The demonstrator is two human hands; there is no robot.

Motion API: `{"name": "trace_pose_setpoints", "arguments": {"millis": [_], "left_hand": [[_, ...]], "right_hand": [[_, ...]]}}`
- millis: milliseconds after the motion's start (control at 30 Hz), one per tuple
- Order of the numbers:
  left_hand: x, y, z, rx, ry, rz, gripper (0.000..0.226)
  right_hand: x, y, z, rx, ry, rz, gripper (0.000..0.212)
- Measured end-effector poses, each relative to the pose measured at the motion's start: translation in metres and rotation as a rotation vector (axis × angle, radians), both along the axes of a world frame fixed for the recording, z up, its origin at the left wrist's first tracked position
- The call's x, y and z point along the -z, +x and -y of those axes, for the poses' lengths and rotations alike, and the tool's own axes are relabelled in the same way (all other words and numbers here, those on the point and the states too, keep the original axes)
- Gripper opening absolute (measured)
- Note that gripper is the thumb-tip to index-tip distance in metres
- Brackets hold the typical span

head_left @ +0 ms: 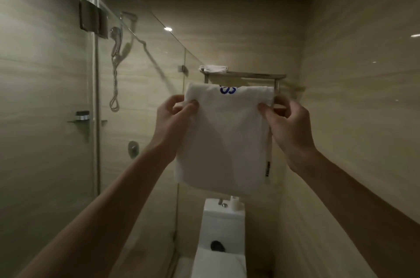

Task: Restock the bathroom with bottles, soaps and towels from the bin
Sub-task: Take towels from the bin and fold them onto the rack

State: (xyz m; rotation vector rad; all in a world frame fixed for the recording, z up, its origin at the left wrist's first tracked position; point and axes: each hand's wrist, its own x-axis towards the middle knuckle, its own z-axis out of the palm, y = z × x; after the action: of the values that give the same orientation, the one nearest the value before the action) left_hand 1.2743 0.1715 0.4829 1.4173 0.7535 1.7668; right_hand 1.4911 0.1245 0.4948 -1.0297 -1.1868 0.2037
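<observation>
Both forearms reach up and forward, bare, wrists bent slightly inward. The left hand pinches the towel near its upper left edge, thumb in front, fingers curled behind; the right hand pinches the upper right edge the same way. The towel hangs flat between the hands — white, with blue lettering at its top fold and a small tag low on its right edge. Just behind the hands' level, its top lies at the rack, where a folded cloth sits on the left end. Below the hands stands the toilet; left of them — the glass panel.
</observation>
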Motion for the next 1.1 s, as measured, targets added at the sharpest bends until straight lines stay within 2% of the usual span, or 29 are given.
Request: {"name": "trace_pose_setpoints", "arguments": {"millis": [367, 533, 633, 733, 1100], "left_hand": [[-0.037, -0.024, -0.200, -0.096, 0.119, 0.014, 0.027], [-0.056, -0.030, -0.267, -0.037, 0.086, 0.023, 0.028], [-0.069, -0.033, -0.307, 0.013, 0.103, -0.038, 0.026], [-0.081, -0.025, -0.351, 0.017, 0.147, -0.107, 0.022], [-0.149, 0.034, -0.506, -0.102, 0.315, -0.084, 0.030]], "right_hand": [[-0.046, -0.018, -0.207, 0.007, 0.109, 0.144, 0.011], [-0.066, -0.015, -0.285, -0.004, 0.110, 0.166, 0.010], [-0.077, -0.006, -0.325, -0.009, 0.103, 0.185, 0.008], [-0.086, 0.007, -0.366, -0.004, 0.111, 0.192, 0.008], [-0.151, 0.050, -0.516, 0.091, 0.236, 0.189, 0.015]]}}
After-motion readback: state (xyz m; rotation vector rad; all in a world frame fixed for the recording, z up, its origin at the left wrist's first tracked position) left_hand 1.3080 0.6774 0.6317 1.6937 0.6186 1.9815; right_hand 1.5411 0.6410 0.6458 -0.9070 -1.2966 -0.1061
